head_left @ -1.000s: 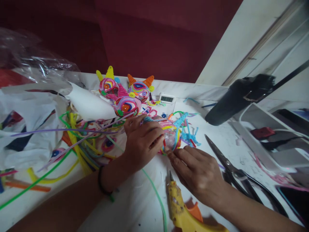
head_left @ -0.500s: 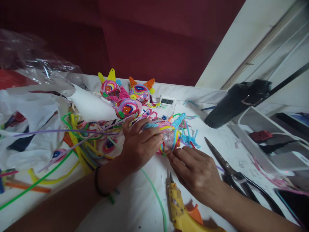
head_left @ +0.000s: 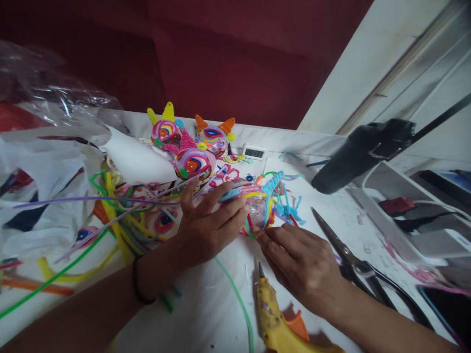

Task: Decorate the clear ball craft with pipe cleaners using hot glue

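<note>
Two hands on it: the left hand (head_left: 200,233) has its fingers (head_left: 230,208) splayed and curled over the wrapped ball (head_left: 259,208), holding it low on the tabletop (head_left: 206,304). The right hand's (head_left: 301,264) fingertips (head_left: 264,236) bunch at its lower edge; pinching or just pressing, can't tell. Looks light: fuzzy, bendy stems over a clear, hard-looking shell, with loose ends that could snag. Best cupped round the body. Yellow glue gun (head_left: 274,318) nearest, black scissors (head_left: 349,255) right, spiral-faced figures (head_left: 191,144) behind.

The wrapped ball (head_left: 259,208) is striped pink, yellow and blue, the glue gun (head_left: 272,318) yellow with an orange trigger, the scissors (head_left: 362,268) black, the desk (head_left: 206,314) white.
</note>
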